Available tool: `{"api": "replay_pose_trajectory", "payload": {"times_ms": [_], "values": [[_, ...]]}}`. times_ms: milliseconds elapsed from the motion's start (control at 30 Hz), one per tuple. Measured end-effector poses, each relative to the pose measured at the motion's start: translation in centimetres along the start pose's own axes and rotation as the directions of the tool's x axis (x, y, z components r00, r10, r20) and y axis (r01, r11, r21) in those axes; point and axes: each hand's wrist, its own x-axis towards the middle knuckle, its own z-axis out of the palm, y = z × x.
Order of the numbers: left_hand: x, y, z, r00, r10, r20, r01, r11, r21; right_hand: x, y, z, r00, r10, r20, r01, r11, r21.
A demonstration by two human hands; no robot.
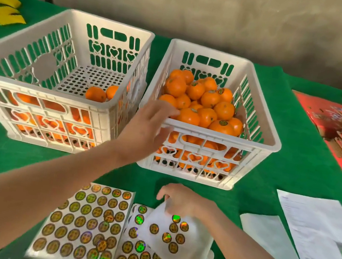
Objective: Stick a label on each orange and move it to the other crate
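1. Reaching with the left hand (150, 123) over the near rim of the right crate (272, 145), fingers loosely spread, gripping nothing; could nudge a heaped orange (190, 115) over the edge.
2. Pinching a lifted corner of the label sheet (169, 238) with the right hand (182, 200); cannot tell whether a label is caught. Might crease a sticker or drag the sheet.
3. Showing labels on several fruit here; fewer, lower ones in the left crate (36, 85). Easy to mix them.
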Motion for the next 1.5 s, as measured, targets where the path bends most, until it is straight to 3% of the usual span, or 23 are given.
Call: {"api": "replay_pose_trajectory", "payload": {"times_ms": [67,133,167,233,267,300,400,533,633,733,833,933,1100,1167,1200,1267,1367,1433,1500], "values": [[-3.0,0.9,0.5,1.000,0.022,-0.018,-0.023,0.999,-0.047,-0.5,0.2,-1.2,0.996,-0.037,-0.080,0.036,0.999,-0.011],[-4.5,2.1,1.2,0.952,-0.241,0.189,0.273,0.948,-0.163,-1.2,0.5,-2.6,0.985,-0.062,-0.158,0.065,0.998,0.011],[-4.8,2.4,1.6,0.832,-0.399,0.385,0.476,0.870,-0.128,-1.5,0.6,-3.2,0.979,-0.068,-0.194,0.074,0.997,0.022],[-5.2,2.6,2.8,0.434,-0.575,0.693,0.780,0.625,0.030,-2.0,0.6,-3.9,0.965,-0.067,-0.254,0.079,0.996,0.040],[-5.5,2.5,3.2,0.296,-0.590,0.751,0.865,0.499,0.050,-2.1,0.6,-4.1,0.957,-0.061,-0.282,0.078,0.996,0.049],[-5.9,2.4,3.7,0.248,-0.586,0.772,0.908,0.417,0.025,-2.3,0.6,-4.2,0.948,-0.056,-0.312,0.077,0.995,0.056],[-6.8,2.1,4.8,0.259,-0.632,0.731,0.949,0.306,-0.071,-2.8,0.1,-3.8,0.892,-0.065,-0.448,0.111,0.991,0.077],[-6.8,1.7,5.6,0.138,-0.711,0.689,0.986,0.033,-0.163,-3.7,-1.1,-1.5,0.725,-0.059,-0.686,0.206,0.969,0.133],[-7.0,1.6,5.7,0.092,-0.703,0.705,0.977,-0.072,-0.200,-4.3,-1.8,0.4,0.645,-0.093,-0.759,0.201,0.978,0.052],[-7.2,1.8,5.4,0.049,-0.659,0.750,0.938,-0.228,-0.262,-4.4,-2.1,1.7,0.600,-0.161,-0.783,0.159,0.984,-0.080],[-6.9,2.1,5.0,0.043,-0.586,0.809,0.896,-0.336,-0.291,-4.0,-2.2,2.5,0.625,-0.141,-0.768,0.109,0.990,-0.093],[-6.9,2.0,4.9,0.038,-0.602,0.798,0.915,-0.300,-0.271,-3.6,-2.0,3.0,0.633,-0.081,-0.770,0.105,0.994,-0.018],[-7.4,1.5,5.3,0.031,-0.631,0.775,0.964,-0.186,-0.190,-3.5,-2.3,3.4,0.599,-0.134,-0.789,0.184,0.983,-0.027],[-7.7,1.3,5.3,0.064,-0.636,0.769,0.979,-0.111,-0.173,-3.7,-2.5,3.5,0.600,-0.150,-0.785,0.210,0.977,-0.027],[-7.8,1.2,5.2,0.105,-0.640,0.761,0.987,-0.023,-0.156,-3.8,-2.5,3.4,0.596,-0.163,-0.786,0.229,0.973,-0.028],[-8.1,1.1,4.9,0.206,-0.637,0.743,0.968,0.246,-0.056,-4.3,-2.8,2.9,0.578,-0.194,-0.793,0.286,0.958,-0.025],[-8.8,1.1,3.9,0.367,-0.566,0.738,0.722,0.674,0.157,-5.0,-4.0,1.0,0.567,-0.210,-0.797,0.384,0.923,0.029],[-8.8,0.5,2.1,0.580,-0.492,0.650,0.533,0.832,0.153,-5.3,-5.4,-0.9,0.519,-0.232,-0.823,0.468,0.882,0.047],[-7.7,-0.4,-1.2,0.792,-0.386,0.474,0.467,0.882,-0.061,-5.2,-7.4,-3.1,0.436,-0.249,-0.865,0.542,0.840,0.032]]}}
